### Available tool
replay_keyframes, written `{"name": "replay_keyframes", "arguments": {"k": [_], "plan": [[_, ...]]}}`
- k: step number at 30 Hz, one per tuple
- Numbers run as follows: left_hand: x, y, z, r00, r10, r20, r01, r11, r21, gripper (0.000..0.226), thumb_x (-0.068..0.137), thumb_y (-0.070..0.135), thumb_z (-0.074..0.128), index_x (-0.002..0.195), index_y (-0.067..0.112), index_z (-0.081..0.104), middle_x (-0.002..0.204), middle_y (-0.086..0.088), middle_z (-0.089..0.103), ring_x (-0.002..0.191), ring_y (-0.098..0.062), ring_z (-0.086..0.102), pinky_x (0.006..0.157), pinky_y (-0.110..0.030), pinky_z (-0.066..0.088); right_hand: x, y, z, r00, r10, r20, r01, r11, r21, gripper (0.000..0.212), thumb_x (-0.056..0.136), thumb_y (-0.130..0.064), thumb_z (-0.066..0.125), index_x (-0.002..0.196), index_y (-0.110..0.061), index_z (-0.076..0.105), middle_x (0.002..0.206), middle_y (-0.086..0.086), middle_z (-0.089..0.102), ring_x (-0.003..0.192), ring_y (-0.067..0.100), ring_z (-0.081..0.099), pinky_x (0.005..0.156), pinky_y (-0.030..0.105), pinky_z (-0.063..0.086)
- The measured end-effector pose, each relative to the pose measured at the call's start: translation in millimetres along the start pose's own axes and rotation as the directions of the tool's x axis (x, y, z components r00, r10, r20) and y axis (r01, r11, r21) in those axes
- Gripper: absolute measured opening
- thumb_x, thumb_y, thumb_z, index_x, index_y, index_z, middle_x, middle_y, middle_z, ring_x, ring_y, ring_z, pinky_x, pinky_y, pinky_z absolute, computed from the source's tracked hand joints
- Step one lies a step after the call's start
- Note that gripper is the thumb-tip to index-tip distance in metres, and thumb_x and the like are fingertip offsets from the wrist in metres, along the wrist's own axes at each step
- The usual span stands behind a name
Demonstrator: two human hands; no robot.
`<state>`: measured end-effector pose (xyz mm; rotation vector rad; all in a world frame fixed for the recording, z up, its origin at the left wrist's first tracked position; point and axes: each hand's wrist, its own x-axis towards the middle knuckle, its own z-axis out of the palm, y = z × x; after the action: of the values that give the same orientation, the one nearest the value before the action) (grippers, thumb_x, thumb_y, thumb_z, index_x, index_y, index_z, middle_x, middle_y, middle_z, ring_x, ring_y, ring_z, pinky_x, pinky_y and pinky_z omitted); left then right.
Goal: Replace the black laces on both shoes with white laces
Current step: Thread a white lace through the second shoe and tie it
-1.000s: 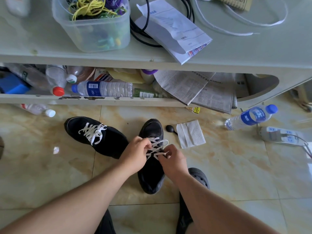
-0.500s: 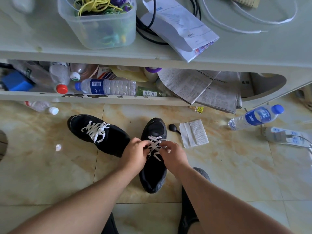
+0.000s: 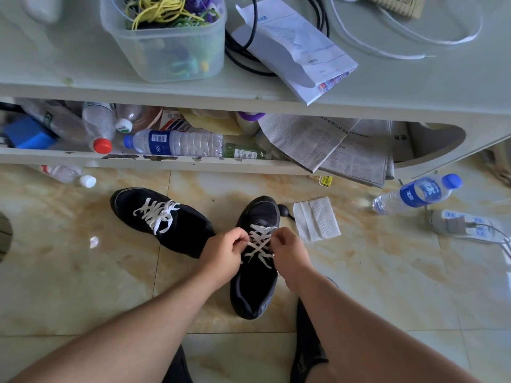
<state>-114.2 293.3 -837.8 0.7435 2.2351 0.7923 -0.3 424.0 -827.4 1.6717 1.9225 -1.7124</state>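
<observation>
Pinching a white lace (image 3: 260,244) from both sides, our left hand (image 3: 222,258) and right hand (image 3: 290,254) curl over the black shoe (image 3: 255,288) on the floor; above, a clear tub (image 3: 166,51) holds tangled coloured laces (image 3: 163,12).
</observation>
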Motion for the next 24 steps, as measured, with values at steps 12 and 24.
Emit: {"name": "replay_keyframes", "arguments": {"k": [12,24], "plan": [[2.3,15.5,-8.2,0.991,0.047,0.128,-0.105,0.857,0.505,0.012,0.096,0.018,0.051,0.108,0.019,0.051,0.105,-0.003,0.054,0.099,-0.027,0.054,0.070,-0.036,0.038,-0.3,5.9,-1.8,0.968,-0.231,0.097,0.247,0.819,-0.518,0.019,0.100,-0.009,0.036,0.100,-0.024,0.048,0.102,0.001,0.051,0.099,0.025,0.048,0.085,0.040,0.048],[6.0,9.5,-6.2,0.988,0.119,0.102,-0.147,0.928,0.341,0.034,0.093,-0.004,0.051,0.110,0.025,0.054,0.103,0.003,0.046,0.084,-0.024,0.053,0.069,-0.037,0.046,2.8,11.5,-3.8,0.986,-0.146,0.075,0.164,0.908,-0.386,0.020,0.101,-0.010,0.038,0.094,-0.026,0.049,0.099,-0.002,0.054,0.078,0.013,0.048,0.064,0.031,0.042]]}}
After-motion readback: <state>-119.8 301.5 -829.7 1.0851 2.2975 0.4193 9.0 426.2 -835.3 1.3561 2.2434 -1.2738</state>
